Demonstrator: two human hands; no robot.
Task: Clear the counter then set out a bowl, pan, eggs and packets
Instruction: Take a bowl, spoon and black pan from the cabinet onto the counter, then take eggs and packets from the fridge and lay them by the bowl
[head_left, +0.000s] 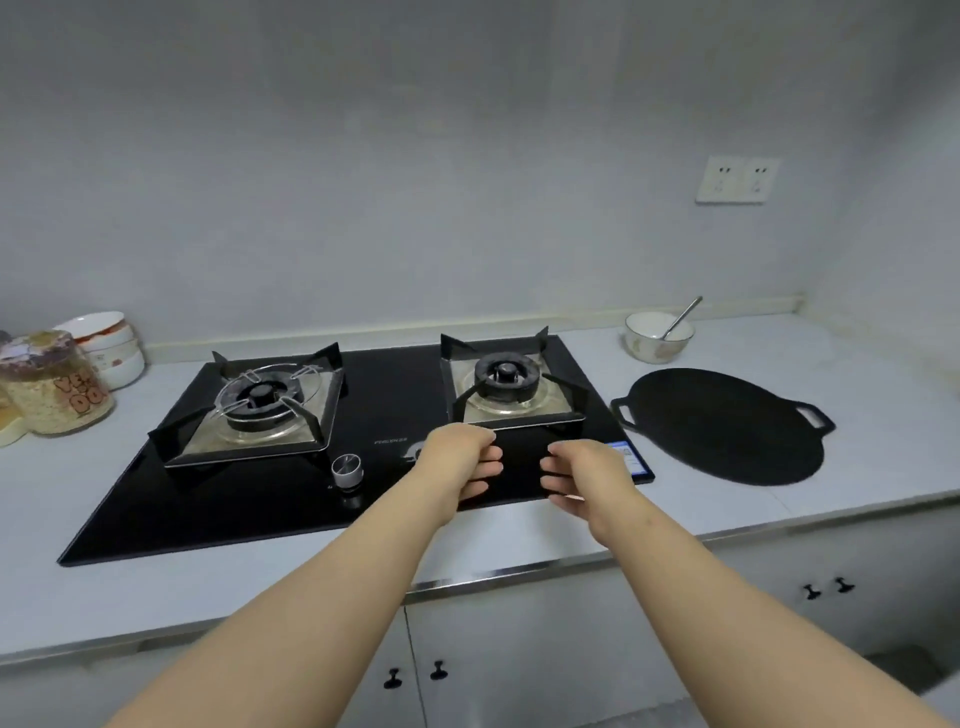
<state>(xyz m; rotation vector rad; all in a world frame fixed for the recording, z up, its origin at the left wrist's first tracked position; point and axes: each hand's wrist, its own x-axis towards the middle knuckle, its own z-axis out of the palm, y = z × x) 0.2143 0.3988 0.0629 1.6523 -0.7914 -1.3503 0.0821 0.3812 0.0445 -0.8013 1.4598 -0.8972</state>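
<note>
A flat black pan (722, 423) with two side handles lies on the counter to the right of the stove. Behind it stands a white bowl (658, 336) with a spoon (681, 317) leaning in it. My left hand (460, 462) and my right hand (584, 475) hover side by side over the front of the black hob (395, 410), below the right burner. Both have their fingers loosely curled towards each other and hold nothing. No eggs or packets are in view.
A clear jar of grains (54, 387) and stacked white bowls (111, 348) sit at the far left of the counter. The hob has two burners and a silver knob (347, 467). A wall socket (736, 179) is above the right side. Cabinet doors lie below the counter edge.
</note>
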